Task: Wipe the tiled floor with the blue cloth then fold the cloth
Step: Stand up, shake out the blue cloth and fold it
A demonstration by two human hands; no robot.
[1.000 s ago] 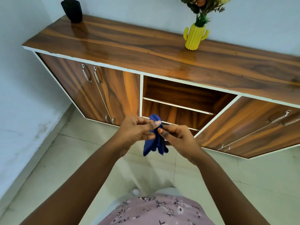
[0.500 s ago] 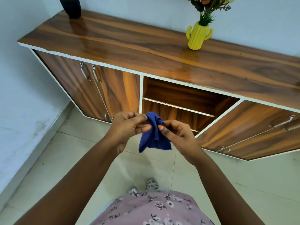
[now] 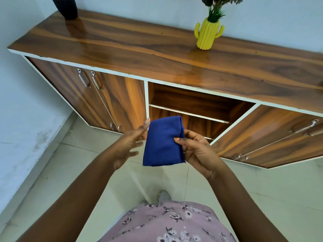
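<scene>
Blue cloth [image 3: 163,141], folded into a compact upright rectangle, held in the air in front of the person, above the tiled floor [image 3: 262,194] and level with the open lower shelf of the wooden cabinet [image 3: 174,55]. The right hand [image 3: 195,151] grips the cloth along its right edge: the thumb [image 3: 180,140] presses on the near face about halfway down, and the other fingers are closed behind the fabric, so this hand is clamped on the cloth. Most of the cloth extends to the left of that pinch, with its top fold above the thumb and its lower hem hanging free below the hand. The left hand [image 3: 130,143] lies just beside the cloth's left edge with its fingers spread and slightly blurred; the raised fingertip near the upper left corner appears to meet the fabric, but whether this hand truly touches or holds the cloth cannot be told. Its fingers are apart, not closed on anything.

Background: the cabinet top bears a yellow cactus-shaped vase [image 3: 207,34] with green stems at the right and a dark vase [image 3: 67,7] at the far left. A floral pink garment [image 3: 167,222] and a pair of patterned shoes [image 3: 163,195] show at the bottom, on the floor tiles.
</scene>
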